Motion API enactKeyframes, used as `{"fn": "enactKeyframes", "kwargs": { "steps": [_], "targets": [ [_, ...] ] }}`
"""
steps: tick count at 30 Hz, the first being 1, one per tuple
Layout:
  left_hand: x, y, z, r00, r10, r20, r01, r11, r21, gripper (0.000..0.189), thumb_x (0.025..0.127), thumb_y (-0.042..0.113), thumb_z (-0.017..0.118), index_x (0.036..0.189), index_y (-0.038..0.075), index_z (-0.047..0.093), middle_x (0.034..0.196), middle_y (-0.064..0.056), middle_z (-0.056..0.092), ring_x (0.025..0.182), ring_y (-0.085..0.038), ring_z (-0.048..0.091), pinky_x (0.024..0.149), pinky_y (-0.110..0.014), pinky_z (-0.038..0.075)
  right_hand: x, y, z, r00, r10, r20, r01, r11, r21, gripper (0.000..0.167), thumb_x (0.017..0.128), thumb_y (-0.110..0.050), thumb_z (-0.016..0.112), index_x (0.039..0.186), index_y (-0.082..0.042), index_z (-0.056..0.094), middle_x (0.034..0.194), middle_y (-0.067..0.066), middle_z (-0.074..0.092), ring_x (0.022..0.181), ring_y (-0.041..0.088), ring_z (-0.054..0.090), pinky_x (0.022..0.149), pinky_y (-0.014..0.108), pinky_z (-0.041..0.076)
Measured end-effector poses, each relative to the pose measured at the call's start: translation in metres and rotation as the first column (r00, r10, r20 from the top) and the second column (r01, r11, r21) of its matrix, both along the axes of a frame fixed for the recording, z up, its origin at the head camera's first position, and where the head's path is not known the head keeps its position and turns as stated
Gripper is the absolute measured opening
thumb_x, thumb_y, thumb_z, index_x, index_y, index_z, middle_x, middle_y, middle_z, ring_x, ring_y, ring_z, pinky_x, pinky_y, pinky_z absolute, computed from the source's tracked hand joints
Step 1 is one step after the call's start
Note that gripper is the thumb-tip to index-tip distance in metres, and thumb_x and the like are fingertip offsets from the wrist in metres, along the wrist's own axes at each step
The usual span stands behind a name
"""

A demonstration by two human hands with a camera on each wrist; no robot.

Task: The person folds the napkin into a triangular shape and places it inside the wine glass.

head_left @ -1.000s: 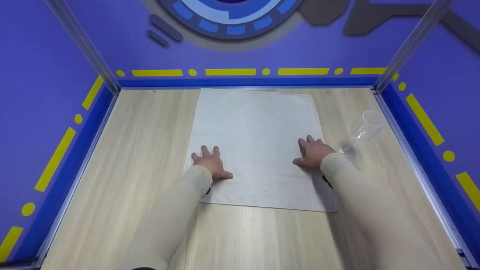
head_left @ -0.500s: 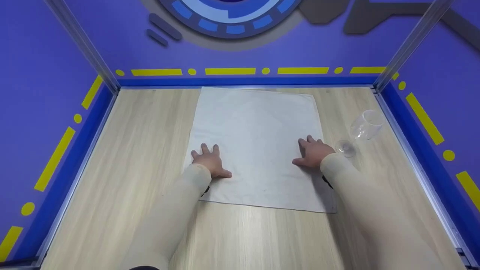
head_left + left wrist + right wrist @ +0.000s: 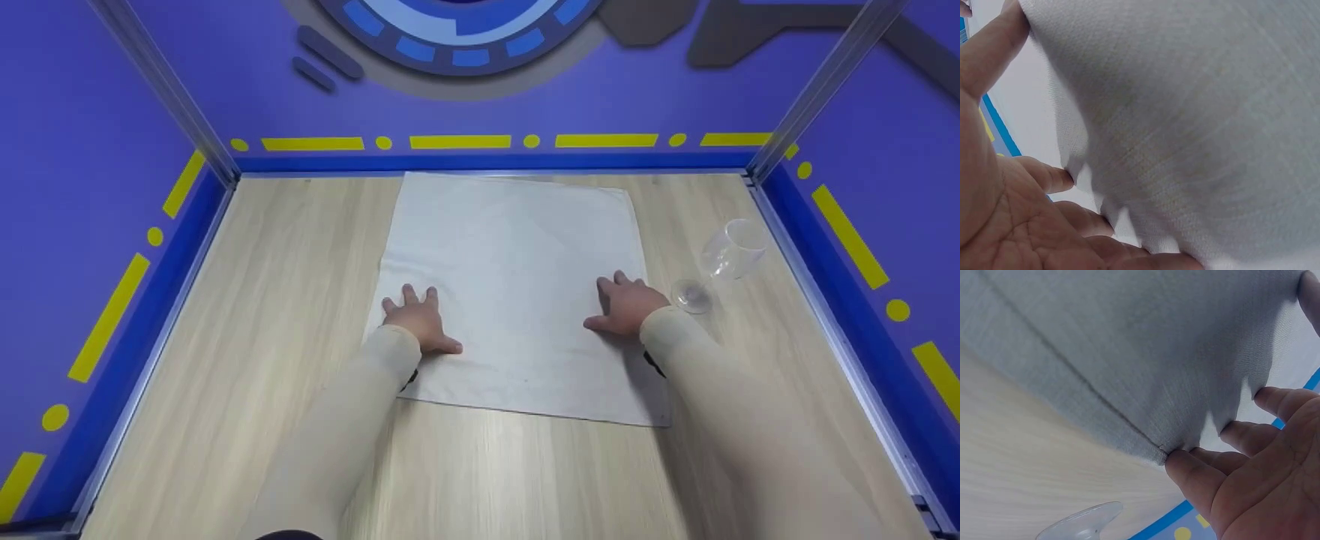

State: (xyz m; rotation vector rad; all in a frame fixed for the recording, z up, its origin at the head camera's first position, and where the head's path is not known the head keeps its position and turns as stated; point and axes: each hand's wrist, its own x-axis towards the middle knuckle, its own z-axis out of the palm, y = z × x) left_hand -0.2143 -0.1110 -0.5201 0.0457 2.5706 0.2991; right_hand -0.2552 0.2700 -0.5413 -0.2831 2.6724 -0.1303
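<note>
A white cloth (image 3: pixel 517 262) lies spread on the wooden table, its far edge close to the back wall. Near its left edge, my left hand (image 3: pixel 418 324) rests on it with fingers spread. My right hand (image 3: pixel 628 309) touches the cloth near its right edge, fingers apart. In the left wrist view, the left fingertips (image 3: pixel 1067 177) press on the fabric (image 3: pixel 1185 112), which shows small wrinkles. The right wrist view shows the right fingertips (image 3: pixel 1179 464) on the cloth by a stitched hem (image 3: pixel 1072 368). Neither hand grips anything.
A clear stemmed glass (image 3: pixel 731 255) is at the right, its round foot (image 3: pixel 691 296) just beyond my right wrist. Blue-purple walls (image 3: pixel 480 112) with yellow marks enclose the table (image 3: pixel 300 262) at the back and both sides.
My left hand has slid slightly away from me and to the left, and the cloth's near left edge has shifted with it, wrinkling a little. The right hand has stayed nearly still.
</note>
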Motion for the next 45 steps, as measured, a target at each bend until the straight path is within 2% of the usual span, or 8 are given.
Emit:
{"fn": "enactKeyframes", "kwargs": {
  "steps": [10,18,24,31,38,45],
  "targets": [
    [-0.004,-0.002,-0.001,1.000,-0.008,-0.010,0.008,1.000,-0.010,0.125,0.084,0.067,0.079,0.170,0.007,0.011,0.171,-0.036,0.002,0.155,-0.065,0.008,0.128,-0.067,0.015,0.002,-0.002,0.001,1.000,-0.027,0.006,0.027,1.000,0.000,0.100,0.093,-0.062,0.069,0.164,-0.001,0.032,0.168,0.035,0.022,0.150,0.062,0.028,0.118,0.070,0.035],
    [-0.006,-0.004,-0.002,1.000,0.018,-0.012,-0.018,1.000,0.016,0.123,0.084,0.064,0.081,0.170,0.011,0.011,0.173,-0.033,0.000,0.154,-0.067,0.006,0.127,-0.066,0.023,0.006,-0.006,0.006,0.999,-0.045,0.018,0.045,0.999,0.002,0.102,0.093,-0.063,0.068,0.165,-0.001,0.029,0.169,0.036,0.021,0.150,0.062,0.027,0.118,0.069,0.035],
    [-0.008,-0.006,0.001,1.000,0.020,-0.022,-0.019,0.999,0.028,0.121,0.084,0.062,0.082,0.170,0.013,0.012,0.174,-0.031,0.000,0.155,-0.065,0.005,0.127,-0.066,0.024,0.007,-0.007,0.007,0.998,-0.066,0.023,0.066,0.998,-0.002,0.101,0.094,-0.063,0.068,0.164,-0.002,0.030,0.169,0.035,0.020,0.151,0.062,0.026,0.119,0.069,0.033],
    [-0.013,-0.007,0.002,1.000,0.021,-0.007,-0.021,0.999,0.036,0.121,0.083,0.061,0.083,0.171,0.015,0.013,0.175,-0.028,-0.002,0.156,-0.063,0.003,0.128,-0.063,0.023,0.009,-0.007,0.004,1.000,-0.027,-0.009,0.027,1.000,0.006,0.099,0.095,-0.062,0.066,0.163,0.000,0.031,0.167,0.037,0.025,0.148,0.063,0.032,0.117,0.068,0.039],
    [-0.018,-0.008,-0.003,1.000,0.016,-0.012,-0.015,0.999,0.033,0.121,0.083,0.060,0.083,0.171,0.015,0.013,0.175,-0.029,-0.002,0.155,-0.065,0.003,0.127,-0.065,0.024,0.007,-0.007,0.004,0.999,-0.043,-0.002,0.043,0.999,0.003,0.100,0.094,-0.063,0.067,0.163,-0.001,0.031,0.167,0.037,0.024,0.149,0.063,0.030,0.117,0.069,0.038],
    [-0.016,-0.009,0.000,1.000,0.017,-0.022,-0.016,0.999,0.038,0.121,0.082,0.061,0.084,0.171,0.016,0.014,0.175,-0.028,-0.001,0.156,-0.064,0.004,0.126,-0.065,0.026,0.006,-0.006,0.000,0.999,-0.051,-0.006,0.051,0.999,0.001,0.101,0.093,-0.064,0.067,0.164,-0.002,0.031,0.168,0.035,0.023,0.150,0.062,0.028,0.118,0.069,0.037]
  ]
}}
